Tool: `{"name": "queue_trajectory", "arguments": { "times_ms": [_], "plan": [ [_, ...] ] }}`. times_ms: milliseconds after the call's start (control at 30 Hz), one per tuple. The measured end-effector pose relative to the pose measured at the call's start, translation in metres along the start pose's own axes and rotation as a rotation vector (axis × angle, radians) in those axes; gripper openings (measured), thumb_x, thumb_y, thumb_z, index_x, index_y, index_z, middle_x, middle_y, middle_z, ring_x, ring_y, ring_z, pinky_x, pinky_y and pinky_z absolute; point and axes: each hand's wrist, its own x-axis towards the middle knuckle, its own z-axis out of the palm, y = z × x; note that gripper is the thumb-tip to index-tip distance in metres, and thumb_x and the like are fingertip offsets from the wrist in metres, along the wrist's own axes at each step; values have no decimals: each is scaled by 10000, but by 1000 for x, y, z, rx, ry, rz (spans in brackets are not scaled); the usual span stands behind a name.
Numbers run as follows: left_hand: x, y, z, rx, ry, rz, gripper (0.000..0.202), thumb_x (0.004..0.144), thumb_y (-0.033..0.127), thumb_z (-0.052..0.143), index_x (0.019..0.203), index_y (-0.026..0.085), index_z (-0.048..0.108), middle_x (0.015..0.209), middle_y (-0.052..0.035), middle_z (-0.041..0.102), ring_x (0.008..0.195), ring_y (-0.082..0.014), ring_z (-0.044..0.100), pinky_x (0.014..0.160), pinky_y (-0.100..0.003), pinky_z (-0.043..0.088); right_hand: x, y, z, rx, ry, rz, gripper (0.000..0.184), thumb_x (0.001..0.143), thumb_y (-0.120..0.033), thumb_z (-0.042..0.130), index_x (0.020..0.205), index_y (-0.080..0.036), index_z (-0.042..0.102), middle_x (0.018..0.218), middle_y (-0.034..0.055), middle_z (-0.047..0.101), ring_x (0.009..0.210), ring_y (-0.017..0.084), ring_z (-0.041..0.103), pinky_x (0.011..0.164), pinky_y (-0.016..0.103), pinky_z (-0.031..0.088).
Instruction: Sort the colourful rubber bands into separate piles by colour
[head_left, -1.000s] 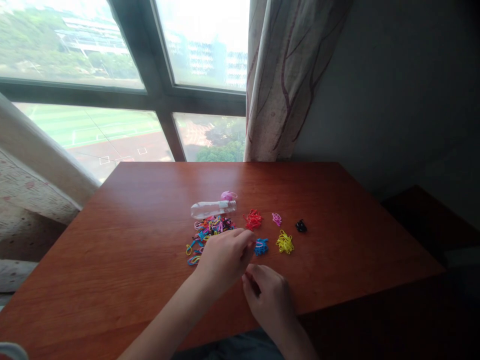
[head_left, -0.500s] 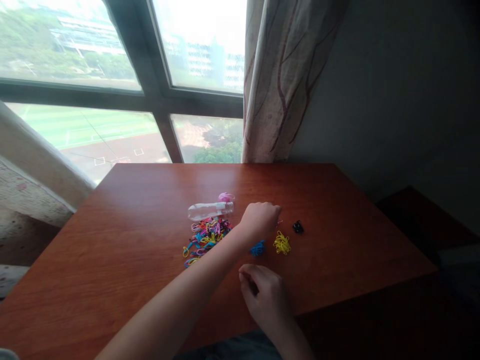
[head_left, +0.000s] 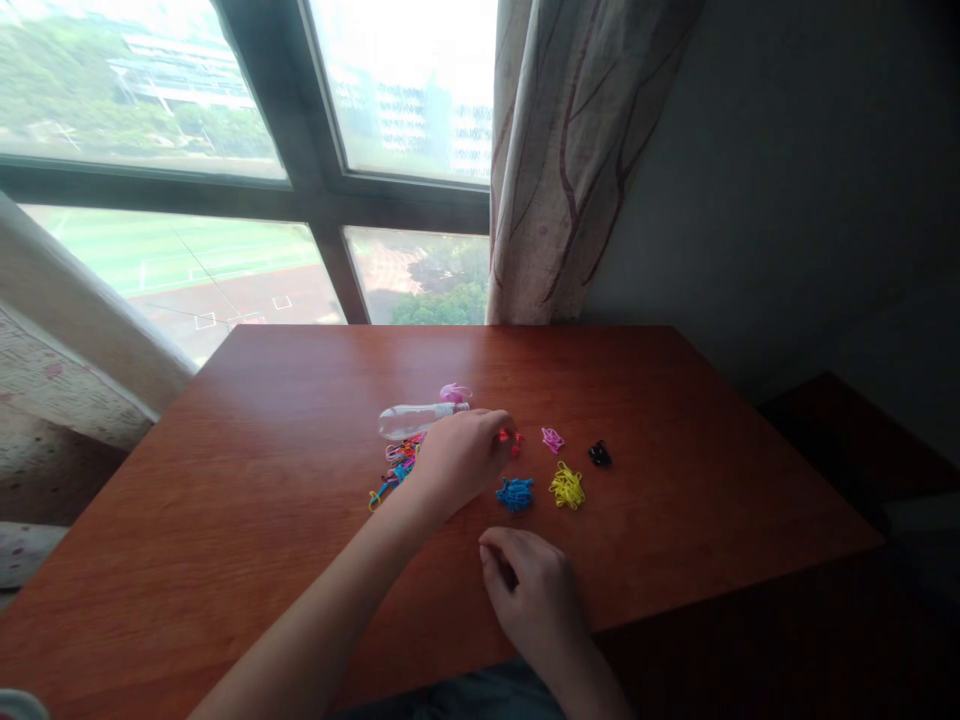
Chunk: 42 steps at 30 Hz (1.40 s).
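Note:
My left hand (head_left: 466,452) is above the mixed heap of coloured elastic bands (head_left: 397,462), partly covering it. Its fingers curl downward, and whatever they hold is hidden. Small red bands (head_left: 516,440) show right beside its fingertips; I cannot tell whether they touch. My right hand (head_left: 532,585) rests by the table's near edge with thumb and forefinger pressed together, any held item too small to see. Between the hands sits a blue band pile (head_left: 515,493). To its right are yellow bands (head_left: 568,486), pink bands (head_left: 553,440) and black bands (head_left: 599,453).
A clear plastic bottle (head_left: 409,420) lies on its side behind the heap, near a pink item (head_left: 454,392). The brown wooden table (head_left: 247,480) meets a window and curtain (head_left: 555,150) at the back. A white rim (head_left: 22,703) shows at bottom left.
My left hand has moved left from above the pink bands to the mixed heap, uncovering the pink and red bands. My right hand has stayed in place.

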Motion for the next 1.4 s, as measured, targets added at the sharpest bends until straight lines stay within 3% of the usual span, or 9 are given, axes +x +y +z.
{"name": "queue_trajectory", "arguments": {
  "times_ms": [133,300,533,733,1000,1400],
  "plan": [
    [-50,-17,-5,-100,82,-52,131,868,205,541,872,207,672,734,2,697,655,-131,617,586,-219,406,1,-2,0,-39,-37,2,197,912,-169,464,868,-221,649,742,9,674,698,157,625,655,242,385],
    [-106,-37,6,-220,173,-146,122,892,238,546,869,208,662,689,19,672,583,-112,582,566,-203,428,3,-3,2,-90,-21,18,180,901,-156,493,897,-232,656,741,-12,679,666,148,624,630,244,365],
    [-153,-48,18,-246,267,-176,111,884,232,555,887,221,665,805,13,733,665,-126,673,624,-195,511,14,-11,15,-214,59,86,86,896,-204,574,938,-222,647,741,4,690,650,163,648,588,257,356],
    [-156,-44,20,-197,215,-179,138,890,235,531,900,234,669,823,10,742,671,-138,687,630,-207,528,29,-24,28,-301,65,136,71,878,-216,653,933,-228,610,813,17,717,720,202,681,590,270,373],
    [-155,-44,20,-202,231,-166,139,890,229,526,912,240,664,849,9,745,714,-144,699,654,-213,528,32,-25,31,-334,93,147,68,894,-173,604,866,-234,606,790,13,713,686,187,673,566,266,350],
    [-153,-41,19,-193,204,-185,150,892,228,513,894,233,662,823,-2,738,674,-138,684,618,-210,510,6,-19,21,-214,121,101,168,937,-193,489,860,-222,636,693,14,670,619,170,645,581,246,382]
  ]
}}
